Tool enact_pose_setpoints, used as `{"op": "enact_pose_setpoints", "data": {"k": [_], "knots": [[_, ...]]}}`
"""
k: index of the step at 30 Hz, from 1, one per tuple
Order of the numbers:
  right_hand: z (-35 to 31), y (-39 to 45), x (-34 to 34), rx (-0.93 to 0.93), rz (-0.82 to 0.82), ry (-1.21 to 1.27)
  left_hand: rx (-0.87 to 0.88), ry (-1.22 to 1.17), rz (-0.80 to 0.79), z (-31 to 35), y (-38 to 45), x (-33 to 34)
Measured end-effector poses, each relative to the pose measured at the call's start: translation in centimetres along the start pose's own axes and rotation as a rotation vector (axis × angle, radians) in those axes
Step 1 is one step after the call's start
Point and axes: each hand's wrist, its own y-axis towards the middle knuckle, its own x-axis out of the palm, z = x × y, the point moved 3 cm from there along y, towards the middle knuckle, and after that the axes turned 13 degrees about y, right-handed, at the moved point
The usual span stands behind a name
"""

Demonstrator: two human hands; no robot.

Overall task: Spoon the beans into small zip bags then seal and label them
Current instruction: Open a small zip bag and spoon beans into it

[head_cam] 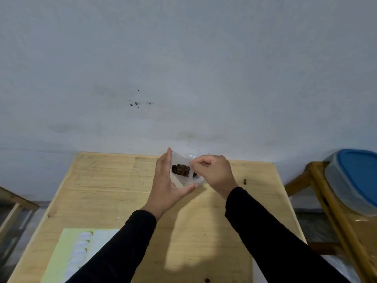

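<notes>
— From the head camera, where is the small clear plastic zip bag [184, 176]?

— Over the far middle of the pale wooden table [102, 190], held up between both hands. Dark brown beans [181, 170] sit inside it.

— How does the left hand [166, 180] lie?

— Fingers straight along the bag's left side, thumb stretched under its lower edge: it cradles the bag, with nothing curled round it.

— And the right hand [214, 173]?

— Fingers curled, pinching the bag's right edge near the top.

— Anything else on the table?

— A pale green sheet of white oval labels [78, 252] at the near left, partly under the black left sleeve [122, 246]. A loose bean [245, 181] lies just right of the right wrist. Off to the right, a clear container with a blue lid [355, 178] rests on a wooden stand [318, 193].
</notes>
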Motion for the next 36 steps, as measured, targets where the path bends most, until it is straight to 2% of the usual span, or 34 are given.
{"op": "enact_pose_setpoints", "data": {"k": [3,12,15,19,22,26,29,33,36], "knots": [[-1.2,-0.2,0.9,-0.044,-0.01,-0.131,-0.038,-0.036,-0.001,-0.6,-0.7,-1.2],[-4.3,-1.7,3.8,-0.188,-0.087,-0.416,-0.029,-0.13,0.175,-0.7,-1.8,-6.0],[-4.5,-2.3,4.0,-0.141,-0.051,-0.293,-0.066,-0.257,0.23,-0.7,-2.1,-7.0],[-3.8,-4.2,4.1,-0.086,-0.032,0.044,-0.162,-0.373,0.275,-0.9,-2.2,-8.1],[-3.0,-5.5,4.3,-0.157,0.011,0.2,-0.226,-0.459,0.301,-0.8,-2.3,-8.6],[-2.8,-6.1,4.6,-0.267,0.106,0.138,-0.23,-0.509,0.271,-0.3,-2.6,-8.9],[-3.2,-6.2,4.5,-0.312,0.126,0.077,-0.185,-0.455,0.234,0.0,-2.9,-9.2],[-2.7,-6.2,4.2,-0.174,0.093,0.057,-0.074,-0.32,0.146,0.0,-2.8,-9.7],[-2.5,-6.4,3.9,-0.134,0.089,0.107,-0.07,-0.286,0.043,-0.3,-2.8,-9.7]]}}
